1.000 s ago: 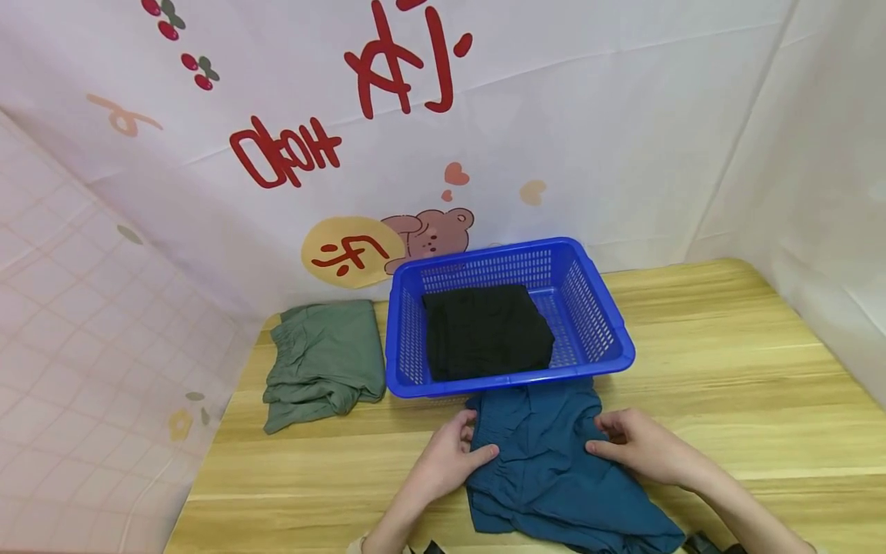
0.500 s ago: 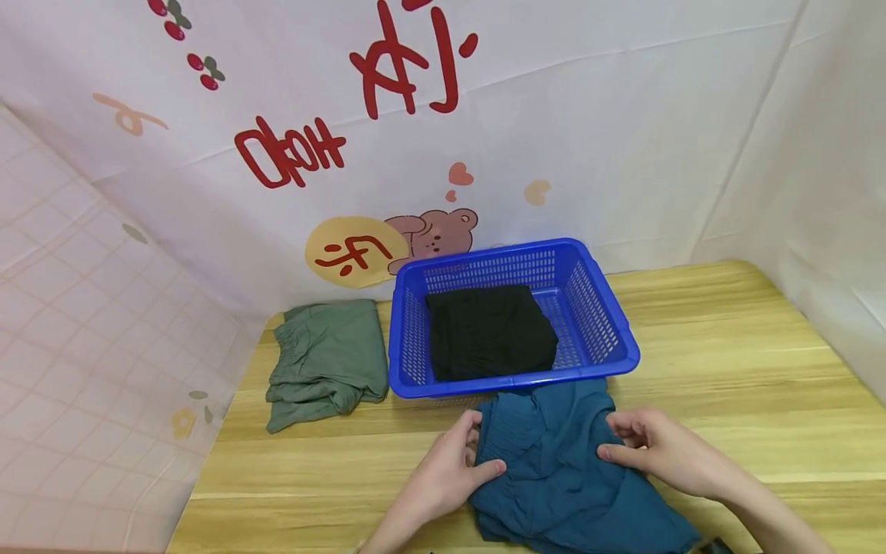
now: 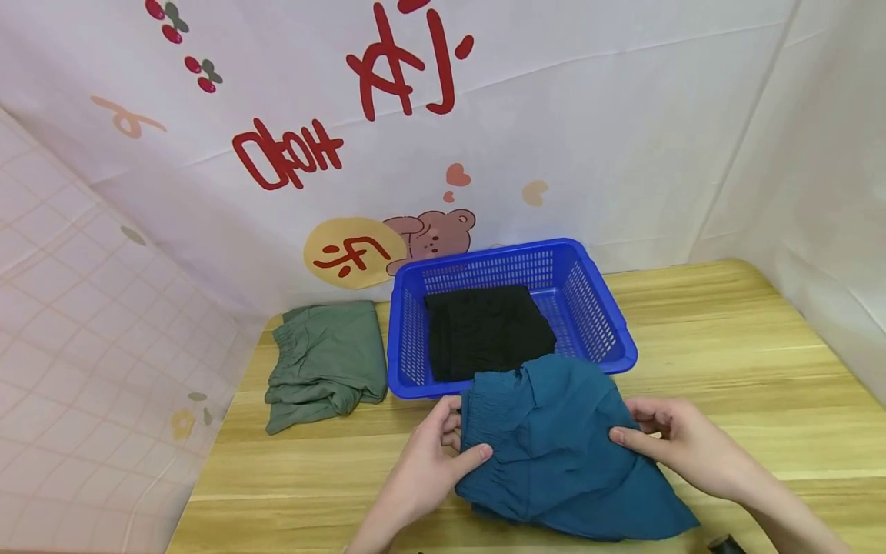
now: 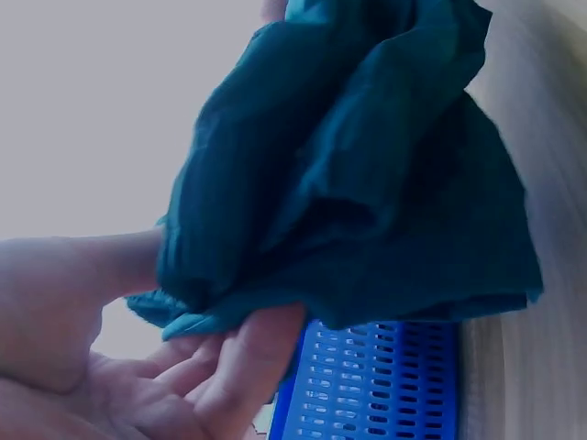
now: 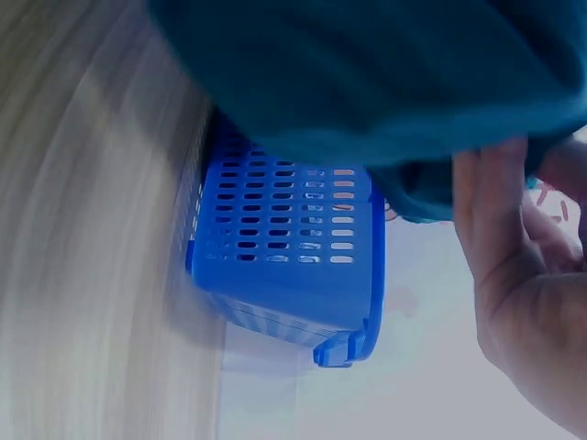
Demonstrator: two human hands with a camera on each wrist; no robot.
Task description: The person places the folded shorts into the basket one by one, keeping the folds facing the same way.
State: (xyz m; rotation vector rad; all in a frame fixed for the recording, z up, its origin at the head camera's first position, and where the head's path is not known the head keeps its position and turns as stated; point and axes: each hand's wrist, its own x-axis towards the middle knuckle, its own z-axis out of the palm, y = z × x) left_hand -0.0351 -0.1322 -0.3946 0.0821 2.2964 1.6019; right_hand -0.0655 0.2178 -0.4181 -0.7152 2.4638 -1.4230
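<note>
Teal shorts point(image 3: 554, 454) with a gathered elastic waistband are held up off the table in front of the basket, their far edge overlapping its near rim. My left hand point(image 3: 432, 462) pinches the waistband side, thumb on top and fingers beneath. On the opposite side my right hand point(image 3: 681, 446) grips the cloth between thumb and fingers. Both wrist views show the shorts point(image 4: 348, 183) hanging in folds, clear of the tabletop. Behind them stands a blue plastic basket point(image 3: 609, 308) with slotted walls, holding folded black cloth point(image 3: 487, 331).
A folded grey-green garment point(image 3: 328, 358) with an elastic waistband lies left of the basket. The wooden table point(image 3: 727, 369) extends to the right. A white printed cloth wall point(image 3: 609, 138) rises behind, and a black object point(image 3: 725, 545) shows at the bottom edge.
Both hands have lifted the teal shorts from the table and raised them towards the basket's near rim. Their far edge now covers part of that rim. The basket and grey-green garment stay put.
</note>
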